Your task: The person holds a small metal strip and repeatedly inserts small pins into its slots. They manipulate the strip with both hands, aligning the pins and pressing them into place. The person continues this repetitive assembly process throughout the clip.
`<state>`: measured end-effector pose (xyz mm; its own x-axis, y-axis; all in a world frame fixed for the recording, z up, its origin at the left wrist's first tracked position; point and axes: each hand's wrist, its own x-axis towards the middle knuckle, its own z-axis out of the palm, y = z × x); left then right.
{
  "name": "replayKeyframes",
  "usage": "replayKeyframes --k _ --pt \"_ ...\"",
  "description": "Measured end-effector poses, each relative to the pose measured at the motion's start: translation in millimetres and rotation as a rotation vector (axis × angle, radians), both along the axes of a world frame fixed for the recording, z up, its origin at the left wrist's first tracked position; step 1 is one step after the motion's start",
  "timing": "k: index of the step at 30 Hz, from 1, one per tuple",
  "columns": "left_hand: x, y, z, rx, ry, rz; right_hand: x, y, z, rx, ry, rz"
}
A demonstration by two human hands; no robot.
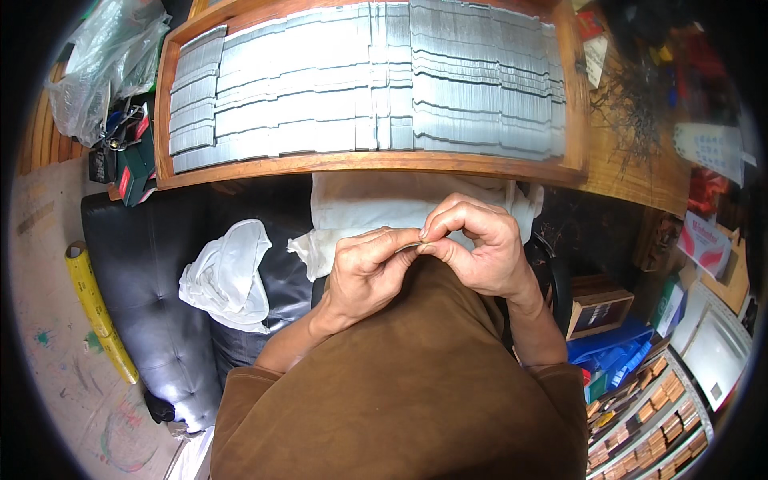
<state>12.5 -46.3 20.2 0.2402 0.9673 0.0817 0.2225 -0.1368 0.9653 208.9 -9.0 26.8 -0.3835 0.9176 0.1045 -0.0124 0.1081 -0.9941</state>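
My left hand (370, 266) and my right hand (474, 244) meet in front of my chest, fingertips almost touching. Between them is a small, thin, dark-edged strip (410, 246), pinched by the thumb and fingers of both hands. Most of it is hidden by the fingers, so its exact kind does not show. Beyond the hands, a wooden tray (344, 163) holds tightly packed rows of thin silvery metal pieces (296, 88). A white cloth (346, 204) hangs below the tray's front edge, just past my fingers.
A black padded seat (148, 280) bearing a crumpled white plastic bag (228, 276) is on the left, beside a yellow tube (100, 312). Dark thin scraps (632, 108) litter the wooden tabletop (624, 172) at right. Lower right are a blue bin (612, 348) and racks of small wooden pieces (660, 408).
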Motion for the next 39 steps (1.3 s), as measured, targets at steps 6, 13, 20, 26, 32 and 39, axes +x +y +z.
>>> replayKeyframes --k 6,13,20,26,32,39 --pt "-0.3 0.1 0.8 -0.004 0.008 -0.002 0.2 -0.6 -0.5 -0.004 0.003 0.001" --pt "-0.3 0.3 0.7 -0.007 -0.001 -0.004 0.5 -1.0 0.2 -0.006 -0.007 0.001" --pt "0.8 1.5 1.5 -0.003 -0.025 0.007 -2.1 -4.5 4.4 0.035 -0.051 -0.051" --pt "-0.6 1.3 -0.6 -0.001 -0.024 0.005 -2.9 -3.3 6.0 0.176 -0.114 -0.044" --pt "0.6 0.9 0.1 -0.004 -0.012 0.001 -3.1 -5.6 9.2 0.164 -0.145 -0.063" --pt "1.5 -3.4 -5.1 -0.034 -0.01 0.039 32.5 -4.7 62.6 0.262 -0.459 -0.246"
